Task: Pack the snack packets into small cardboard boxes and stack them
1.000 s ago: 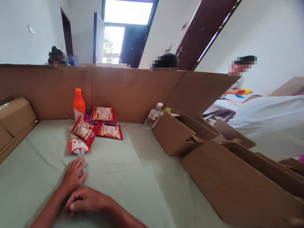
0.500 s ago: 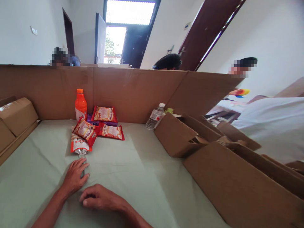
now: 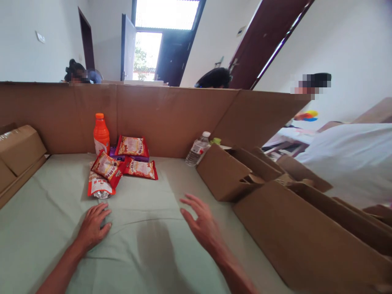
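My left hand (image 3: 94,224) rests on the pale green cloth (image 3: 128,261), fingers spread and holding nothing. Just beyond its fingertips lies a silvery, orange-edged snack pouch (image 3: 101,187), partly covered by a red snack packet (image 3: 107,166). Two more red packets, one flat (image 3: 141,168) and one higher (image 3: 132,146), lie beside it, the higher one on a purple package (image 3: 116,154). An orange bottle (image 3: 101,134) stands upright behind them. My right hand (image 3: 200,220) is raised above the cloth, empty with fingers apart, below a clear bottle (image 3: 198,149).
Open cardboard boxes (image 3: 281,228) line the right side, with a green-capped item (image 3: 216,141) behind the nearer bottle. Another carton (image 3: 23,149) stands at the left. A cardboard wall (image 3: 171,118) closes off the back. People are beyond it, one (image 3: 318,83) at far right near colourful objects.
My right hand has moved right and forward, away from my left hand, and its curled fingers have opened. My left hand stays on the cloth. The view has shifted slightly.
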`<state>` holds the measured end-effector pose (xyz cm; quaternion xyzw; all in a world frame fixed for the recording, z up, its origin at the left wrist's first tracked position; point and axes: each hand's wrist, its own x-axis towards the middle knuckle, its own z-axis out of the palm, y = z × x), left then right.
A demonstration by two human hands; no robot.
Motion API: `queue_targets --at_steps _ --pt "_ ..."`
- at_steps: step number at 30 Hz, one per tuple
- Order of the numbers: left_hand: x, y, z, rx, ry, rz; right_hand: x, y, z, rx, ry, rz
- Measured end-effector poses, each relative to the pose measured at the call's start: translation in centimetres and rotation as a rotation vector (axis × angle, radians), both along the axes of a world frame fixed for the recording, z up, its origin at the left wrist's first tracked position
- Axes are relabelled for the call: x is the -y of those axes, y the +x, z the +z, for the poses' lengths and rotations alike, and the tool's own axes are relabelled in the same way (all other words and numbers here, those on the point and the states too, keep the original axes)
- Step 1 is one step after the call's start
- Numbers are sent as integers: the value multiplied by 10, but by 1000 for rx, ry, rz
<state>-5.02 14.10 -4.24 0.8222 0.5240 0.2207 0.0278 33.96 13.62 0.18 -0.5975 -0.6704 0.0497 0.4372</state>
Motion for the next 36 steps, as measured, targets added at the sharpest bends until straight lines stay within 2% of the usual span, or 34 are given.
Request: queue_targets --at_steps 2,4,8,12,15,18,21,31,34,36 --pt "1 0 1 -9 1 1 -7 14 2 148 128 -128" --pt "1 0 1 -16 1 5 -12 25 2 274 182 -236" --pt "2 0 2 -23 4 17 -10 41 -8 458 104 -344" --pt "3 0 2 -31 3 20 -1 49 -33 538 -137 -330" --pt "2 1 2 -32 4 18 6 46 -52 519 -304 -279" --pt "1 0 1 -28 9 13 12 37 -66 474 -367 -230" --pt "-1 -1 0 -22 14 10 15 28 -71 465 -372 -192" --pt "2 -2 -8 -12 24 -9 19 11 -64 476 -296 -69" --pt "3 -2 -10 -21 24 -20 15 25 -46 467 -253 -132" --pt "3 -2 -10 -24 22 -23 13 41 -20 482 -152 -230"
